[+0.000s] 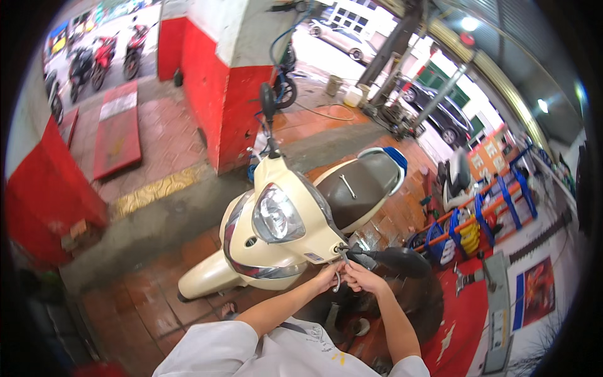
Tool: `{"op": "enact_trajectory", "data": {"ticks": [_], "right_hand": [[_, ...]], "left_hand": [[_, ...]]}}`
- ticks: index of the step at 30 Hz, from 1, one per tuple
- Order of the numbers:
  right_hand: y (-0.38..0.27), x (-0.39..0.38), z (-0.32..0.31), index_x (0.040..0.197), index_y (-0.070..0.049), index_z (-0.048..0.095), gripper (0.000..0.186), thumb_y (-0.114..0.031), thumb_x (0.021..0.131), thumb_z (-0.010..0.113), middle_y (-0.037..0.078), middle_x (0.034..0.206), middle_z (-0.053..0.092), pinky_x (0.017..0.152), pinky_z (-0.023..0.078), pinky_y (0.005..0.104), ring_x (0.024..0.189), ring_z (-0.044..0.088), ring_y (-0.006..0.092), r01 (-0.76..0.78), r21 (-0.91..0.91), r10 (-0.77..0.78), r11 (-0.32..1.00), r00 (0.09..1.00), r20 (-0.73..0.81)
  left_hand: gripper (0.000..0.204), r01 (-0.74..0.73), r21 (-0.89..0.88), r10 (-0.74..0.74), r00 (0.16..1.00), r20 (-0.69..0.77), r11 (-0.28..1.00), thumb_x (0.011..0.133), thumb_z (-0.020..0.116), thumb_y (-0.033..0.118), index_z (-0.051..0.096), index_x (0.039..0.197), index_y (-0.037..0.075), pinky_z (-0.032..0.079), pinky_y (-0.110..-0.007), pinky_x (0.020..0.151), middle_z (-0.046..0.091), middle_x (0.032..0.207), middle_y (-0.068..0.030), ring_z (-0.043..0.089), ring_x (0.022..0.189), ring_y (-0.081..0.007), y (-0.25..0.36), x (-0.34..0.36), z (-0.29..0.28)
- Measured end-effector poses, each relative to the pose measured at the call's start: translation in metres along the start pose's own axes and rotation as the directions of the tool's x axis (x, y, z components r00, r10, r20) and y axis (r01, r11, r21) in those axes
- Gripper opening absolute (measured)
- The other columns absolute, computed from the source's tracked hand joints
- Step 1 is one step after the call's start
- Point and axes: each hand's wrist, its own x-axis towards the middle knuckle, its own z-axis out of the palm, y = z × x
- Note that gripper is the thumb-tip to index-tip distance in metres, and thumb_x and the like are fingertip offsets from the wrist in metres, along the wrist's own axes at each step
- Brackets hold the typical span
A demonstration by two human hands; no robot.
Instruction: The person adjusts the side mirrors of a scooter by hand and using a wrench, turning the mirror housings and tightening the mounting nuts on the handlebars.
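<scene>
A cream scooter (251, 251) stands in front of me, its headlight (276, 213) facing my side. Both my hands meet at the near end of its handlebar, below the black mirror (402, 262). A silver brake lever (338, 284) with a rounded tip hangs between them. The fingers of my left hand (328, 277) are closed around the lever. My right hand (362, 278) is pinched beside it, close to the lever's base; whatever its fingertips hold is hidden. On the brown seat (339, 204) lies a silver wrench (348, 186).
Behind the scooter rises a red and white pillar (220, 94). A red ramp (119, 132) lies at the left. To the right stands an orange and blue rack (483, 213) with parts, near a red panel (461, 314). Parked motorbikes (103, 60) are outside.
</scene>
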Motion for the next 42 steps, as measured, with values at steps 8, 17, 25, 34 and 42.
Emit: {"op": "enact_trajectory", "data": {"ticks": [8, 17, 25, 34, 42], "right_hand": [[0.024, 0.001, -0.003, 0.097, -0.018, 0.044, 0.031, -0.044, 0.108, 0.031, -0.007, 0.061, 0.025, 0.041, 0.017, 0.0216, 0.046, 0.019, 0.0039, 0.016, 0.17, -0.004, 0.985, 0.997, -0.071], [0.004, -0.003, -0.018, 0.084, -0.018, 0.04, 0.036, -0.044, 0.108, 0.032, -0.007, 0.056, 0.03, 0.038, 0.018, 0.0225, 0.042, 0.022, 0.0044, -0.031, -0.073, 0.027, 0.997, 0.998, -0.064], [0.0, -0.003, -0.025, 0.081, -0.018, 0.035, 0.039, -0.046, 0.107, 0.031, -0.007, 0.056, 0.024, 0.038, 0.019, 0.025, 0.043, 0.02, 0.0048, -0.069, -0.1, 0.069, 0.993, 0.998, -0.002], [0.0, -0.002, -0.034, 0.08, -0.018, 0.034, 0.04, -0.048, 0.107, 0.032, -0.008, 0.056, 0.023, 0.039, 0.021, 0.0256, 0.043, 0.021, 0.0049, -0.026, -0.142, 0.037, 0.989, 0.996, 0.076], [0.003, 0.005, -0.048, 0.082, -0.018, 0.036, 0.039, -0.048, 0.107, 0.032, -0.008, 0.056, 0.024, 0.04, 0.022, 0.0249, 0.043, 0.022, 0.0048, -0.03, -0.157, 0.051, 0.987, 0.99, 0.134]], "left_hand": [[0.047, -0.076, -0.132, 0.075, 0.997, -0.007, 0.988, 0.097, 0.053, 0.053, 0.05, 0.063, 0.02, 0.033, -0.025, 0.049, 0.053, 0.062, 0.0054, 0.046, 0.053, -0.0057, -0.021, 0.003, 0.029], [0.04, -0.167, -0.068, 0.157, 0.979, -0.129, 0.984, 0.099, 0.054, 0.046, 0.048, 0.07, 0.019, 0.021, -0.025, 0.045, 0.036, 0.058, 0.0085, 0.028, 0.047, -0.005, -0.012, -0.005, 0.046], [0.048, -0.063, -0.004, 0.061, 0.972, -0.228, 0.998, 0.097, 0.052, 0.056, 0.046, 0.067, 0.019, 0.02, -0.025, 0.044, 0.035, 0.056, 0.0078, 0.026, 0.045, -0.0056, -0.014, 0.006, 0.043], [0.044, -0.092, -0.024, 0.083, 0.964, -0.251, 0.996, 0.097, 0.054, 0.056, 0.05, 0.075, 0.018, 0.022, -0.026, 0.041, 0.039, 0.056, 0.006, 0.031, 0.044, -0.0066, -0.019, 0.015, 0.041], [0.044, -0.074, -0.005, 0.072, 0.977, -0.202, 0.997, 0.097, 0.053, 0.057, 0.054, 0.079, 0.016, 0.027, -0.025, 0.042, 0.045, 0.059, 0.0043, 0.037, 0.046, -0.007, -0.021, 0.024, 0.031]]}}
